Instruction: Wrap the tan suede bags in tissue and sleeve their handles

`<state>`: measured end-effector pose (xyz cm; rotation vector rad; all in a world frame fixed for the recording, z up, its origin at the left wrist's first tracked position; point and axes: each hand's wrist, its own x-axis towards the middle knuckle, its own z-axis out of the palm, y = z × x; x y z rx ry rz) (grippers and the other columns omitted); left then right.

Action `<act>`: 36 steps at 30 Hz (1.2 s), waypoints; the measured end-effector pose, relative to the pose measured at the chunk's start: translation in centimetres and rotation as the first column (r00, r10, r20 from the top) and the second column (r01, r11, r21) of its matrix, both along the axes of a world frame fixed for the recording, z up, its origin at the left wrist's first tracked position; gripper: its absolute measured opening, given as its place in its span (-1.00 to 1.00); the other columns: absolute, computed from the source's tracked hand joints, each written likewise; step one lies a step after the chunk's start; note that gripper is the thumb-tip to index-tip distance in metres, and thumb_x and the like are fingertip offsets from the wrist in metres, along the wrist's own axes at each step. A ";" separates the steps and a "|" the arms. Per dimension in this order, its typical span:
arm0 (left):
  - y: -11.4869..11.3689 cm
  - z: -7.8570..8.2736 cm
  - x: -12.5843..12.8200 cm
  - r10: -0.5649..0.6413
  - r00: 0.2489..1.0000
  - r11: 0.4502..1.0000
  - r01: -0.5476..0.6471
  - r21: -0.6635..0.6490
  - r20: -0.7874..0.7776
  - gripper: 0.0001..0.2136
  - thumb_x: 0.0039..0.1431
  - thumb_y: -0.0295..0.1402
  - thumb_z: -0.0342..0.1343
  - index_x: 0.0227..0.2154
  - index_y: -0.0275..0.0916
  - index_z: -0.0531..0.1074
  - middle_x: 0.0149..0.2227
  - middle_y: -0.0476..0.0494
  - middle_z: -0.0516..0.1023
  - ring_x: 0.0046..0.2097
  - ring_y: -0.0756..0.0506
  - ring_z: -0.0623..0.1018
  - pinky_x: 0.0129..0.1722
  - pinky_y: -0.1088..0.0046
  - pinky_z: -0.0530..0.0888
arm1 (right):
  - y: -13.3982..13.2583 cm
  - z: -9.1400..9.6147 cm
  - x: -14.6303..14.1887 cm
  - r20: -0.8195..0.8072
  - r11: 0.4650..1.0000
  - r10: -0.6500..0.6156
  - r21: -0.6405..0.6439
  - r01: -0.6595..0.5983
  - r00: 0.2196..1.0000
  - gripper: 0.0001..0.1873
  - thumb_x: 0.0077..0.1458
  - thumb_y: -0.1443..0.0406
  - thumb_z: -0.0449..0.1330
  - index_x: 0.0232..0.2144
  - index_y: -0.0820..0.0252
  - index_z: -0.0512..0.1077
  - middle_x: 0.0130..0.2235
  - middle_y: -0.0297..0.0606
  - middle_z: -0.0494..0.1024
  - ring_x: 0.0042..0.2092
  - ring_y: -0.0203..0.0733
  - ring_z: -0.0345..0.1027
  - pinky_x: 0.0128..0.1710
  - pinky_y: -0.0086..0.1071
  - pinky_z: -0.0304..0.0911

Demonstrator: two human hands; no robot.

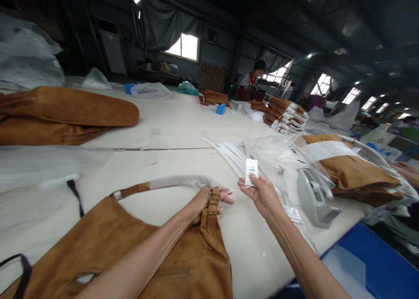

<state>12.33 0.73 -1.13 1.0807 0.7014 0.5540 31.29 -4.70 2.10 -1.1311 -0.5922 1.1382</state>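
A tan suede shoulder bag [131, 255] lies on the white table [170, 133] right in front of me. My left hand [203, 203] is shut around its buckled strap [213, 207], where the handle, sleeved in clear plastic [183, 182], joins the bag. My right hand [260, 195] pinches a white barcode tag [252, 172] between thumb and fingers. A thin thread seems to run from the tag toward my left hand. Just beyond the tag lie several white foam tubes [225, 152].
A tan bag in clear plastic [356, 172] and a grey plastic device [314, 198] sit to the right. Farther off are stacked bags [284, 113], a blue box [221, 109] and a co-worker [250, 83]. Large tan bags [65, 115] lie left, and a blue surface [360, 259] is lower right.
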 end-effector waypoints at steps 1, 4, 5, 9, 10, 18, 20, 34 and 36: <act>0.0 0.0 0.0 0.001 1.000 1.000 -0.001 -0.003 -0.008 -0.58 -0.06 -0.13 0.37 -0.24 -0.32 0.45 -0.27 -0.35 0.64 -0.60 0.06 0.41 -0.60 0.57 0.32 | -0.4 -0.5 0.3 0.055 0.999 0.026 -0.049 -0.023 0.998 -0.63 -0.05 0.12 0.40 -0.32 0.18 0.36 -0.30 -0.12 0.62 -0.29 -0.09 0.58 -0.32 -0.29 0.52; 0.0 0.0 0.1 -0.011 1.000 1.000 0.011 -0.014 -0.018 -0.60 -0.10 -0.17 0.37 -0.28 -0.32 0.44 -0.37 -0.30 0.64 -0.60 0.03 0.43 -0.61 0.56 0.32 | -2.0 -1.9 1.5 0.450 0.979 0.051 -0.199 0.045 0.892 -0.58 0.03 0.00 0.28 -0.22 0.18 0.39 -0.21 -0.08 0.59 -0.24 -0.02 0.55 -0.43 -0.28 0.45; 0.1 -0.1 0.1 -0.017 1.000 1.000 0.017 -0.018 -0.016 -0.61 -0.11 -0.18 0.37 -0.29 -0.32 0.43 -0.40 -0.29 0.63 -0.60 0.02 0.43 -0.62 0.56 0.31 | -2.5 -2.2 1.8 0.596 0.978 0.030 -0.183 0.099 0.802 -0.56 0.06 -0.02 0.23 -0.18 0.18 0.41 -0.17 -0.07 0.58 -0.19 0.01 0.53 -0.44 -0.28 0.44; 0.2 -0.3 0.2 -0.046 0.999 0.999 0.045 -0.020 -0.008 -0.65 -0.13 -0.23 0.35 -0.32 -0.33 0.45 -0.46 -0.26 0.61 -0.62 0.01 0.42 -0.64 0.56 0.29 | -3.1 -2.1 1.2 0.782 0.997 0.038 0.017 -0.081 0.622 -0.61 0.13 0.04 0.16 -0.09 0.11 0.48 0.04 -0.12 0.51 0.04 0.01 0.38 -0.25 -0.28 0.41; 0.2 -0.4 0.2 -0.050 0.999 0.999 0.050 -0.016 -0.007 -0.66 -0.13 -0.23 0.35 -0.33 -0.33 0.45 -0.47 -0.26 0.61 -0.61 0.01 0.42 -0.64 0.57 0.29 | -2.8 -2.0 0.6 0.749 0.982 0.115 0.013 -0.189 0.652 -0.63 0.11 0.07 0.18 -0.09 0.10 0.49 0.06 -0.15 0.50 0.02 -0.02 0.39 -0.23 -0.29 0.40; 0.1 -0.2 0.0 -0.058 0.998 0.998 0.058 -0.014 0.000 -0.72 -0.15 -0.26 0.33 -0.41 -0.32 0.45 -0.51 -0.23 0.59 -0.62 0.00 0.45 -0.64 0.57 0.32 | -1.0 -2.2 -1.6 0.390 0.854 0.515 -0.150 -0.499 0.764 -0.60 -0.04 -0.02 0.32 -0.42 0.20 0.43 -0.50 -0.31 0.51 -0.44 -0.26 0.35 -0.49 -0.43 0.23; 0.1 -0.3 0.0 -0.057 0.998 0.998 0.057 -0.030 -0.001 -0.75 -0.15 -0.31 0.32 -0.41 -0.33 0.46 -0.51 -0.23 0.59 -0.62 -0.01 0.45 -0.64 0.56 0.34 | -1.3 -2.4 -1.3 0.367 0.862 0.504 -0.155 -0.483 0.781 -0.61 -0.08 0.01 0.35 -0.49 0.20 0.40 -0.59 -0.37 0.44 -0.54 -0.33 0.25 -0.55 -0.46 0.13; -0.7 1.1 0.0 0.215 0.962 0.966 -0.184 -0.183 0.166 -0.59 0.08 -0.02 0.16 -0.23 -0.31 0.49 -0.18 -0.29 0.59 -0.34 -0.16 0.60 -0.37 0.33 0.54 | -2.3 -4.5 1.1 0.160 0.911 0.412 -0.089 -0.402 0.897 -0.63 -0.10 0.08 0.41 -0.40 0.22 0.44 -0.72 -0.60 0.13 -0.67 -0.46 -0.13 -0.65 -0.47 -0.20; -0.9 1.4 0.0 0.229 0.962 0.967 -0.208 -0.148 0.147 -0.55 0.06 0.02 0.22 -0.18 -0.29 0.48 -0.10 -0.30 0.58 -0.36 -0.15 0.60 -0.43 0.35 0.54 | -2.2 -4.5 1.0 0.168 0.910 0.415 -0.089 -0.406 0.894 -0.63 -0.09 0.08 0.41 -0.37 0.22 0.44 -0.72 -0.60 0.13 -0.68 -0.46 -0.13 -0.65 -0.47 -0.21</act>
